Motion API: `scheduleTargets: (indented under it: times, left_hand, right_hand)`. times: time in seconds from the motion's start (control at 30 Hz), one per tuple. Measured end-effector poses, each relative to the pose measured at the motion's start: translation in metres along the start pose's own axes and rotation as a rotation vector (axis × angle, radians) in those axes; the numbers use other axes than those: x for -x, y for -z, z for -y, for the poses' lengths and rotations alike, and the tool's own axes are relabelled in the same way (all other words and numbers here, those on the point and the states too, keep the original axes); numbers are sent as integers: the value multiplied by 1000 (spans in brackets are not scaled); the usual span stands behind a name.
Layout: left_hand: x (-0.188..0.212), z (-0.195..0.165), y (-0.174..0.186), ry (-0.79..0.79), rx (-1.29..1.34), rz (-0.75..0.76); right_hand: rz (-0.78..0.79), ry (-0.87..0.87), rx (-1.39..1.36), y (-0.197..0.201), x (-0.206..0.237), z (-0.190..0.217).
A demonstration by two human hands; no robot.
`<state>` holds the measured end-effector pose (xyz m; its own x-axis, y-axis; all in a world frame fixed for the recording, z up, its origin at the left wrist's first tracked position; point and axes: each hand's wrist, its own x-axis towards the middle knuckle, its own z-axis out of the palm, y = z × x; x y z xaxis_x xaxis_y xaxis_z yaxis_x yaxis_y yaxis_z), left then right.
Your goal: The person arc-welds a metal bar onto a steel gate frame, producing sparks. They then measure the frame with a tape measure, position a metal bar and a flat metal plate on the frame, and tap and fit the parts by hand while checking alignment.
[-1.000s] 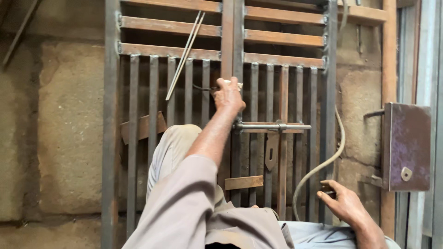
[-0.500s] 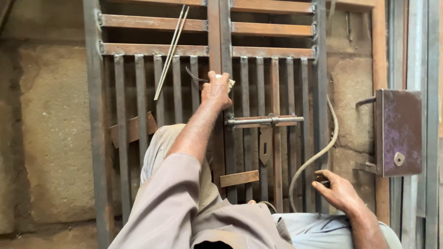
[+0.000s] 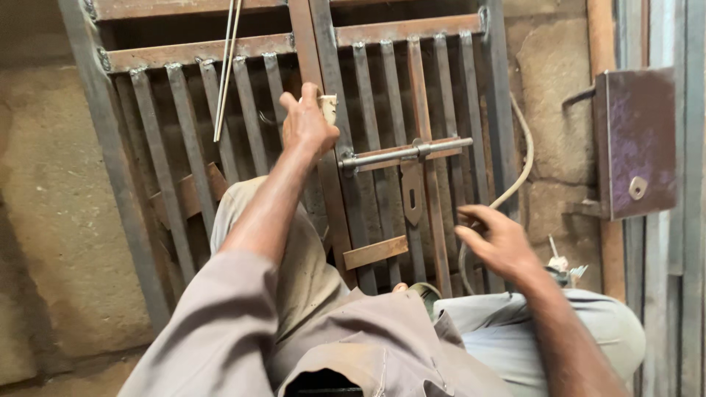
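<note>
A metal gate point(image 3: 412, 44) of vertical bars is seen lying flat on the concrete floor point(image 3: 51, 220), with a sliding bolt point(image 3: 404, 153) across its middle stiles. The left hand point(image 3: 305, 125) is stretched out over the centre stile and is closed on a small pale piece point(image 3: 328, 106), perhaps chalk, held against the steel; what it is cannot be told for sure. Against the frames a moment ago, this hand is found in much the same spot on the stile, so the work there is judged to be going on. The right hand point(image 3: 496, 239) has changed: it is lifted off the hose point(image 3: 515, 176) that it rested by a second ago, and is now held open, fingers loosely curled, clamped on nothing, just above the bars near the gate's edge. Two thin rods point(image 3: 224, 73) are laid slanting over the bars at the upper left, and a rusty lock box point(image 3: 636, 143) is seen at the right, apart from both hands
</note>
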<state>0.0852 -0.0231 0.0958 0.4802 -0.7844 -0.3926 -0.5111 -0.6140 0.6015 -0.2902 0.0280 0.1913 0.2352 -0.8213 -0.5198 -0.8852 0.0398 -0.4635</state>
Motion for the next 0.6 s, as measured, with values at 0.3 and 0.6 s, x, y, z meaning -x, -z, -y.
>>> scheduleTargets:
  times: [0.3,0.6]
  left_hand:
    - [139,3,-6,60,171,163]
    - [88,37,-3,-71,684,-81]
  right_hand:
    - [384,-60,-1066,-163,-52,94]
    - [103,291,-180,-211,-35,71]
